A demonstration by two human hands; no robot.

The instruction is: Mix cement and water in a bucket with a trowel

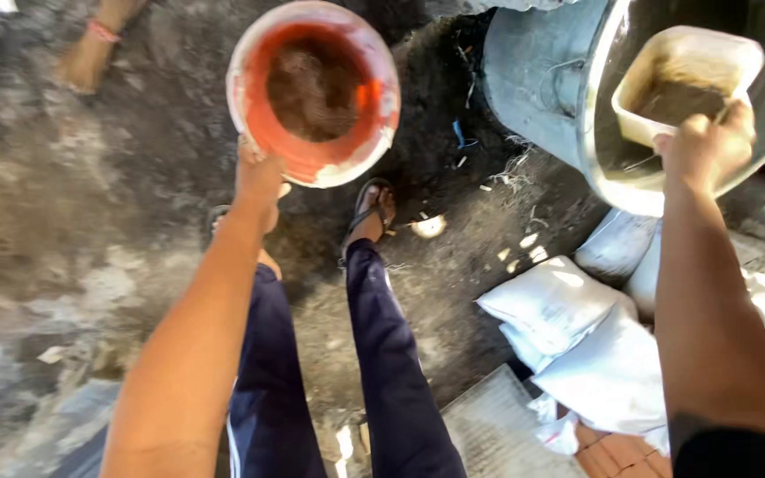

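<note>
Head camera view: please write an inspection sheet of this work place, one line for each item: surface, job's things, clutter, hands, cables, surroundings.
Surface: dark, wet-looking dirt ground with pale patches.
Job's things: red bucket with brown contents, white-smeared rim; pale square tub of dark liquid, held inside the mouth of a large metal drum.
Clutter: white sacks at the right; small scraps and fibres near the drum.
Hands: left hand grips the bucket rim; right hand holds the tub's edge.
Cables: nothing seen.
Surroundings: the person's own legs in dark trousers, sandalled foot; another person's foot at top left.
</note>
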